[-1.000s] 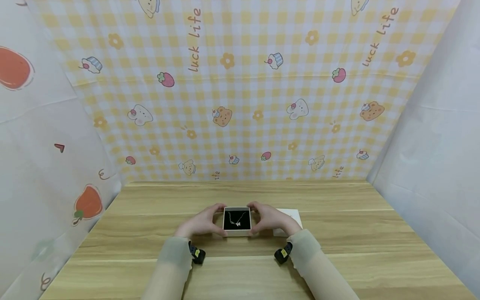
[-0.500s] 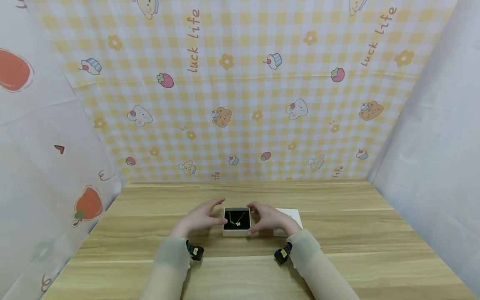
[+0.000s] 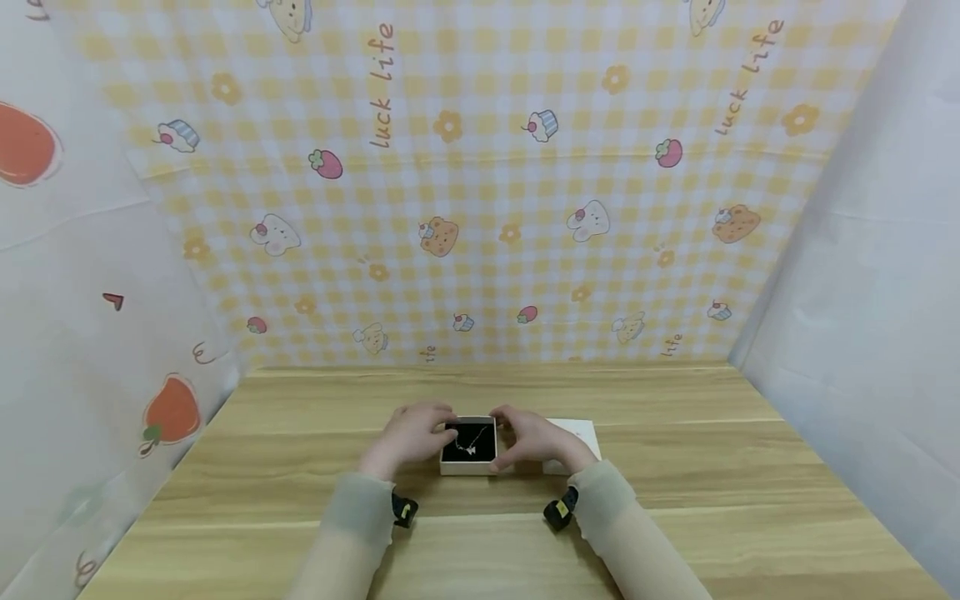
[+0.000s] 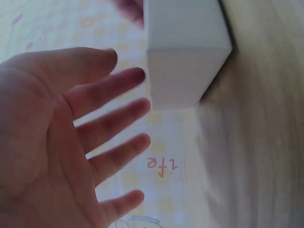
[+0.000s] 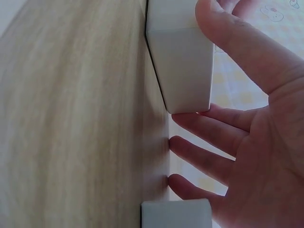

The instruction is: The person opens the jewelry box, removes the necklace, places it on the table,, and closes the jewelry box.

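Observation:
A small white jewelry box (image 3: 468, 469) without its lid stands on the table, and a thin necklace with a small pendant (image 3: 471, 450) lies on its black lining. My right hand (image 3: 536, 437) holds the box's right end, thumb at the front and fingers at the back corner, as the right wrist view also shows on the box wall (image 5: 183, 66). Over the box's left edge hovers my left hand (image 3: 411, 433), its fingers spread. In the left wrist view those fingers (image 4: 116, 126) are apart and grip nothing beside the white box wall (image 4: 190, 71).
Behind my right wrist lies a flat white piece, likely the box's lid (image 3: 583, 428), partly hidden by that hand. The wooden table (image 3: 480, 550) meets a yellow checked cloth (image 3: 480, 192) at the back, with white cloths at both sides.
My left hand has let go of the box's left end, drawn off to the left, then come back higher over its left edge. My right hand keeps its hold.

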`<action>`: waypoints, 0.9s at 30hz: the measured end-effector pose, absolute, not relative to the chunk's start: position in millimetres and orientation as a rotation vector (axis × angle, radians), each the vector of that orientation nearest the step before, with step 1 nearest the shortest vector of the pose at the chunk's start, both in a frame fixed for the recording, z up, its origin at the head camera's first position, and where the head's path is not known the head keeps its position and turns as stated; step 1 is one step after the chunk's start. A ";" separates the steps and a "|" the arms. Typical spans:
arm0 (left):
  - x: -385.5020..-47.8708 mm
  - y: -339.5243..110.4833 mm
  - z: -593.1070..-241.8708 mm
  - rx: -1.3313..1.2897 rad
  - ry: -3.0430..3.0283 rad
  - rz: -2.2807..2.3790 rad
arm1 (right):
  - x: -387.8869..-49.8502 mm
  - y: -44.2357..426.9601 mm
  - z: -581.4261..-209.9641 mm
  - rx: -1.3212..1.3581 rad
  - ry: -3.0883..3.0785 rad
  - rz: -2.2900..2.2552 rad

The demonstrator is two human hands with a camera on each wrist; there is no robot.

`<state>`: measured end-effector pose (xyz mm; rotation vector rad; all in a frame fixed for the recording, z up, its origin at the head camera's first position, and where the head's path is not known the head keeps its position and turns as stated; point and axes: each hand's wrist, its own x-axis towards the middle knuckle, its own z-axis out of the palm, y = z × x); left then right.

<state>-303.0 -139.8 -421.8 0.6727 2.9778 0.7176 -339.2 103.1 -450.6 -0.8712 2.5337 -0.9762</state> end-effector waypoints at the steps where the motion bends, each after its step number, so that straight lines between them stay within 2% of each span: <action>1: -302.5 -138.1 -422.5 0.646 2.989 0.678 | -338.6 102.6 -450.3 -0.871 2.532 -0.975; 9: -302.1 -127.0 -426.0 0.568 3.053 0.453 | -335.3 100.9 -448.5 -0.845 2.548 -0.933; 27: -306.7 -113.9 -440.2 0.447 3.105 0.393 | -332.8 98.2 -447.3 -0.863 2.574 -0.909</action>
